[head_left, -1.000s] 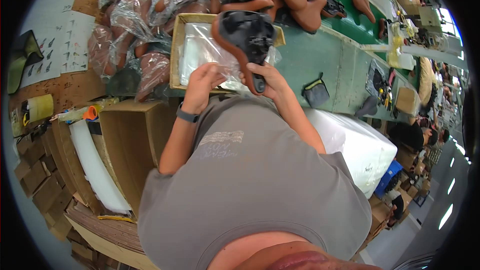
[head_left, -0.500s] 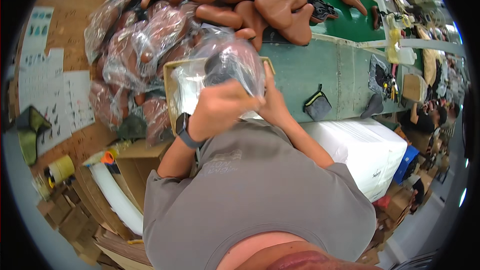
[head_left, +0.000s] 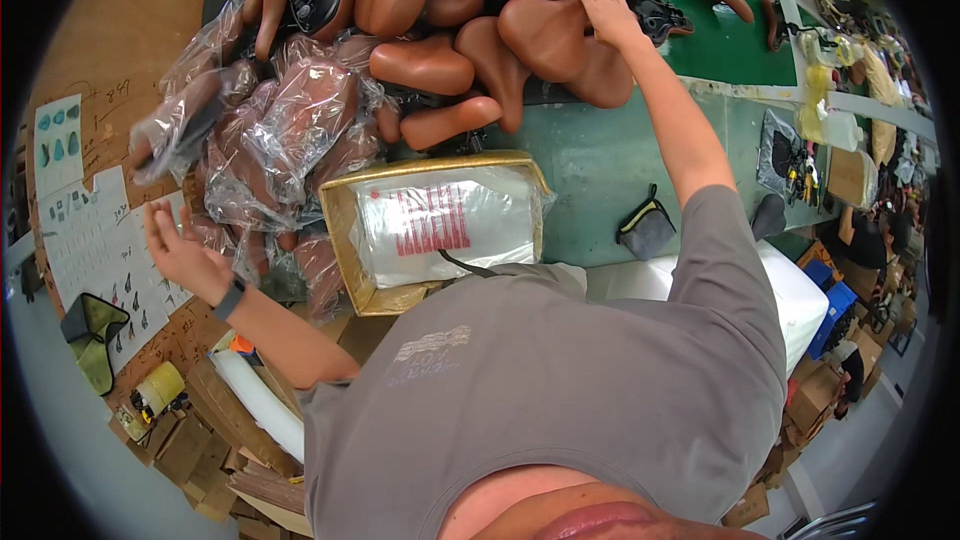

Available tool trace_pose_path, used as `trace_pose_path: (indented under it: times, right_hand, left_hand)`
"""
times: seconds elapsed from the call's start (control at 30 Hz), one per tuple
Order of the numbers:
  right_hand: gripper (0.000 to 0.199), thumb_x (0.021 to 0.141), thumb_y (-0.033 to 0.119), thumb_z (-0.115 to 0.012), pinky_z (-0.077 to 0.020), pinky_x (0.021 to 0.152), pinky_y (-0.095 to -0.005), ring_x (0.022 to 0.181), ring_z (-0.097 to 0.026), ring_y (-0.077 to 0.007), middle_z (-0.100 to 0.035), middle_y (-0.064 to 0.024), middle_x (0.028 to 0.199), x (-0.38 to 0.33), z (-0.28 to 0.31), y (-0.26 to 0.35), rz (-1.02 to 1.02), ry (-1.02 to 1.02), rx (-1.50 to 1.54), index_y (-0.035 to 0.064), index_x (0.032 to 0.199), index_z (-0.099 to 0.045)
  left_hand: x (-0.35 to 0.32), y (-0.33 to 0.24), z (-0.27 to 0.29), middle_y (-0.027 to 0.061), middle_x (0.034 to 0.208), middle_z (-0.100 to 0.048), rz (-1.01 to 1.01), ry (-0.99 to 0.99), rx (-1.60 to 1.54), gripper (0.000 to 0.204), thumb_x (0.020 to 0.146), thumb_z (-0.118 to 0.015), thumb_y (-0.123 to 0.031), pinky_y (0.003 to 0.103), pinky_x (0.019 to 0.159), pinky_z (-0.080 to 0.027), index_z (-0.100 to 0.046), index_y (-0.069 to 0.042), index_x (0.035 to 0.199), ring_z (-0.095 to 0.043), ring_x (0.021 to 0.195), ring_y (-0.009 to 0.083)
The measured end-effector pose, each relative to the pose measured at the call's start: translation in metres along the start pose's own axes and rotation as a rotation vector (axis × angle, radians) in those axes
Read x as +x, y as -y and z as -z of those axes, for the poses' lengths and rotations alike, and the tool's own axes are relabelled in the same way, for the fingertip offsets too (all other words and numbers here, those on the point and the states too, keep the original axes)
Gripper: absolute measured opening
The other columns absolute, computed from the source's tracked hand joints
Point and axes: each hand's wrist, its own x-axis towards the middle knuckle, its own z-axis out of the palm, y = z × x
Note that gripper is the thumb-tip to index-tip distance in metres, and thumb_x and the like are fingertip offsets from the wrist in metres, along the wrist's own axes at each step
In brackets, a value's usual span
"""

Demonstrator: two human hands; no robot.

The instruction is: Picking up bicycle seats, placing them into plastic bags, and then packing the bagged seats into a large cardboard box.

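Observation:
My left hand (head_left: 187, 258) is open with its fingers apart, left of the bagged pile. Beyond it, a bicycle saddle in a clear plastic bag (head_left: 178, 130) looks blurred at the pile's left edge; the hand is apart from it. On the far right of the heap of brown bicycle saddles (head_left: 540, 35), my right hand (head_left: 608, 12) lies over one saddle, fingers stretched out. Between my arms stands an open carton (head_left: 335, 240) with a stack of clear plastic bags (head_left: 440, 220) in it, printed in red.
Several bagged saddles (head_left: 300, 130) are heaped at left. A grey zip pouch (head_left: 646, 228) lies on the green table (head_left: 590, 180), right of the carton. A white wrapped block (head_left: 790, 310) is at my right. Cardboard boxes (head_left: 190, 450) stand at lower left.
Both hands have left the bagged saddle held over the carton; it is now at the left pile. My left hand moved left, my right hand far right onto the saddles. The bag stack is now uncovered.

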Motion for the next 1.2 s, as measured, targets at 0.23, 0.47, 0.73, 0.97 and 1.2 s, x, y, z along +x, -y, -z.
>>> trace_pose_path:
  times: [0.23, 0.47, 0.73, 0.97, 1.2]
  right_hand:
    - [0.065, 0.074, 0.021, -0.089, -0.0587, 0.094, -0.0522, 0.116, -0.068, -0.0428, -0.070, -0.0189, 0.128, -0.033, 0.037, 0.016, 0.058, 0.240, 0.227, 0.0118, 0.135, -0.067]
    - [0.084, 0.100, 0.067, -0.073, -0.0449, 0.044, -0.0244, 0.053, -0.058, -0.0114, -0.065, -0.0094, 0.090, -0.226, 0.168, 0.136, -0.990, 0.592, 2.474, 0.0023, 0.152, -0.059]
    - [0.104, 0.101, 0.072, -0.069, -0.0405, 0.043, -0.0226, 0.055, -0.053, -0.0105, -0.058, -0.0107, 0.094, -0.326, 0.320, 0.303, -0.372, 0.200, 3.047, -0.0036, 0.166, -0.037]
    - [0.080, 0.075, 0.018, -0.099, -0.0615, 0.098, -0.0425, 0.111, -0.078, -0.0314, -0.078, -0.0192, 0.117, -0.322, 0.419, 0.376, -0.794, -0.411, 1.173, -0.0016, 0.145, -0.063]
    - [0.082, 0.074, 0.020, -0.096, -0.0611, 0.098, -0.0419, 0.114, -0.079, -0.0327, -0.079, -0.0201, 0.127, -0.340, 0.413, 0.424, -0.740, -0.133, 0.827, 0.0012, 0.146, -0.064]
  left_hand:
    - [-0.113, 0.054, 0.011, 0.0092, 0.132, -0.074, 0.249, 0.164, 0.061, 0.041, 0.113, -0.067, -0.010, 0.033, 0.095, -0.062, -0.061, -0.001, 0.152, -0.072, 0.115, 0.0170]
    - [-0.209, 0.068, -0.004, 0.0090, 0.131, -0.075, 0.458, 0.574, -0.172, 0.043, 0.114, -0.066, -0.011, 0.031, 0.096, -0.059, -0.059, -0.001, 0.155, -0.072, 0.116, 0.0167]
    - [-0.274, 0.034, 0.001, 0.0103, 0.130, -0.076, 0.435, 0.869, -0.326, 0.043, 0.113, -0.068, -0.016, 0.031, 0.096, -0.057, -0.061, 0.000, 0.154, -0.073, 0.114, 0.0173]
    - [-0.291, -0.063, 0.040, 0.0135, 0.141, -0.070, 0.233, 1.007, -0.546, 0.063, 0.107, -0.077, -0.023, 0.036, 0.105, -0.056, -0.053, 0.000, 0.160, -0.069, 0.126, 0.0233]
    - [-0.331, -0.124, 0.060, 0.0319, 0.171, -0.039, -0.709, 0.828, 0.166, 0.138, 0.064, -0.103, -0.056, 0.063, 0.129, -0.034, -0.036, 0.001, 0.170, -0.037, 0.161, 0.0489]
